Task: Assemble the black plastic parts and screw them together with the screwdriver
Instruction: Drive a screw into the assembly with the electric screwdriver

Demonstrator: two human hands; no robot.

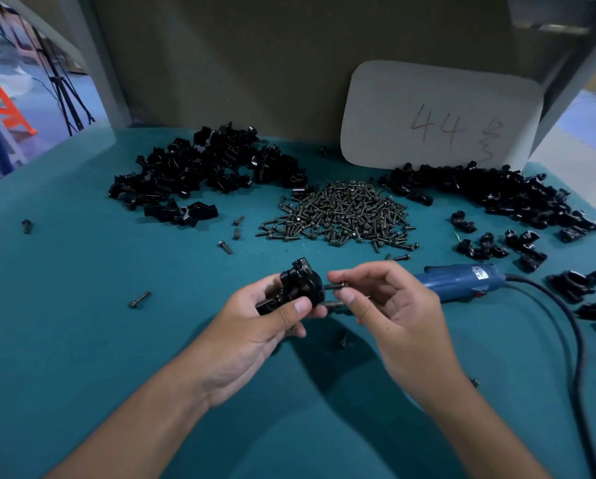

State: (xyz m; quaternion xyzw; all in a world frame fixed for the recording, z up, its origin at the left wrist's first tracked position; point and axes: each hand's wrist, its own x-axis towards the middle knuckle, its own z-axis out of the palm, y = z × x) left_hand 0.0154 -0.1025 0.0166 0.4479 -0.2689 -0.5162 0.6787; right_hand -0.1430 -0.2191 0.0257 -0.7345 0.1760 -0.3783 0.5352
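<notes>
While left hand (272, 319) grips parts (298, 286), right hand (383, 302) pinches screw (336, 286).

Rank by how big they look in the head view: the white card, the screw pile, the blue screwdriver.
1. White card
2. Screw pile
3. Blue screwdriver, partly hidden by the right hand and nearer the camera.

The light is dim and cool, giving everything a bluish-teal cast. It falls from above, so the hands throw a soft dark shadow (327, 361) onto the surface (82, 340) beneath them. Daylight glows brighter at the far left and right edges. The centre is fairly sharp; the corners smear and blur. Wide-angle distortion bends the frame posts (106, 70) and the surface edge. The black parts (203, 167) show small glossy highlights.
</notes>
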